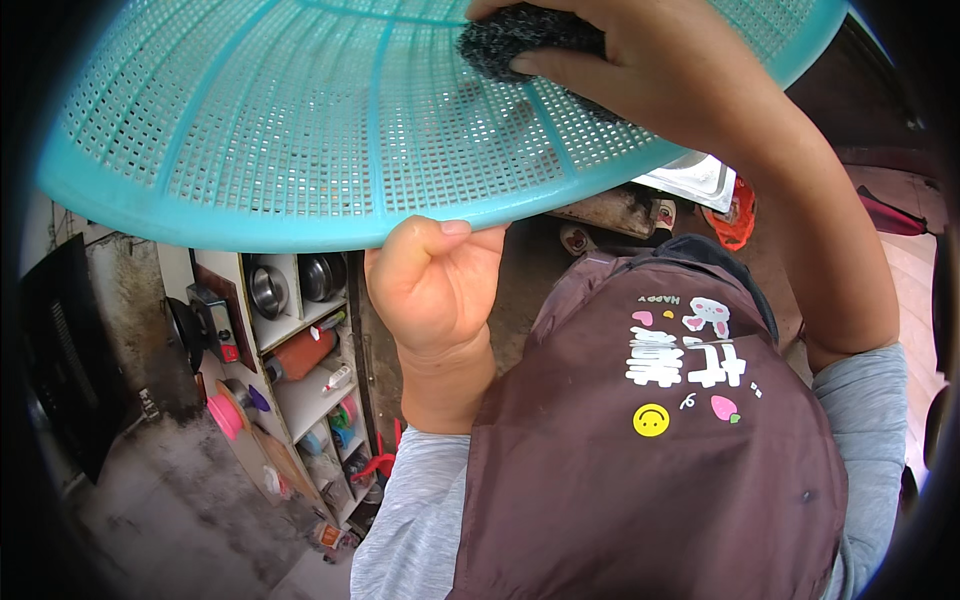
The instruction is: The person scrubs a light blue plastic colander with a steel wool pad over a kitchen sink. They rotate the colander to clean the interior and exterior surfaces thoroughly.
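A large turquoise plastic mesh basket [300, 127] fills the top of the view, tilted so that its inner side faces me. My left hand [439, 277] grips its near rim, thumb on top and the other fingers hidden behind. Pinched in my right hand [637, 56] is a dark grey scouring pad [525, 41], resting against the mesh on the right side. Some fingertips of that hand run out at the top edge. Brownish patches show through the mesh below the pad. A brown printed apron [652, 465] covers my front.
Left of me stands a white shelf unit [315, 397] with metal bowls [268, 291] and small household items. A dark flat panel [75, 352] leans at far left. Under the basket's right side are a metal sink edge [697, 180], a red plastic bag [735, 217] and my shoes [577, 238].
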Tool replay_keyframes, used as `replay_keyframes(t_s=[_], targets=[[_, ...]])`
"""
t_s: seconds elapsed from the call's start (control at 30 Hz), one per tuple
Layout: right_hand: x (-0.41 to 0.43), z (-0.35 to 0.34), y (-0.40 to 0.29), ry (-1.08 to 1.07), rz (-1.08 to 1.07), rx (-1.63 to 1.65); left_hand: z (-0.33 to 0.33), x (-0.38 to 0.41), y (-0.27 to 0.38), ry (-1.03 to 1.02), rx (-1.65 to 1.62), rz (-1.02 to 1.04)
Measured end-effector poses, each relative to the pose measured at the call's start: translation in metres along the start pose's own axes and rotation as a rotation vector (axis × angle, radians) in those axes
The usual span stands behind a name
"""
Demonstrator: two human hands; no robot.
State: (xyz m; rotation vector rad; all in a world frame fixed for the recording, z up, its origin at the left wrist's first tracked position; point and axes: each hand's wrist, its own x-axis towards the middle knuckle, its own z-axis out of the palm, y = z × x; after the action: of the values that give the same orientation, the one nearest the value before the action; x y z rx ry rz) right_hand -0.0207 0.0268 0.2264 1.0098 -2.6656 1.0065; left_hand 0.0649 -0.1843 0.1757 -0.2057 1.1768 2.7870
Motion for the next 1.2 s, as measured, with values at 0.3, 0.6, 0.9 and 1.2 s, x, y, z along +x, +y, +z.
replay_keyframes(t_s=[0.3, 0.6, 0.9, 1.2], targets=[[0.016, 0.083, -0.013, 0.302, 0.059, 0.386, 0.003, 0.001, -0.02, -0.003, -0.035, -0.082], [0.018, 0.076, -0.024, 0.104, 0.028, 0.218, -0.009, -0.004, -0.019, 0.008, -0.154, -0.198], [0.041, 0.089, -0.037, 0.13, 0.09, 0.454, -0.026, 0.005, -0.027, -0.152, -0.241, -0.136], [0.048, 0.098, -0.023, 0.207, 0.104, 0.162, -0.002, 0.003, -0.023, 0.022, 0.012, -0.157]])
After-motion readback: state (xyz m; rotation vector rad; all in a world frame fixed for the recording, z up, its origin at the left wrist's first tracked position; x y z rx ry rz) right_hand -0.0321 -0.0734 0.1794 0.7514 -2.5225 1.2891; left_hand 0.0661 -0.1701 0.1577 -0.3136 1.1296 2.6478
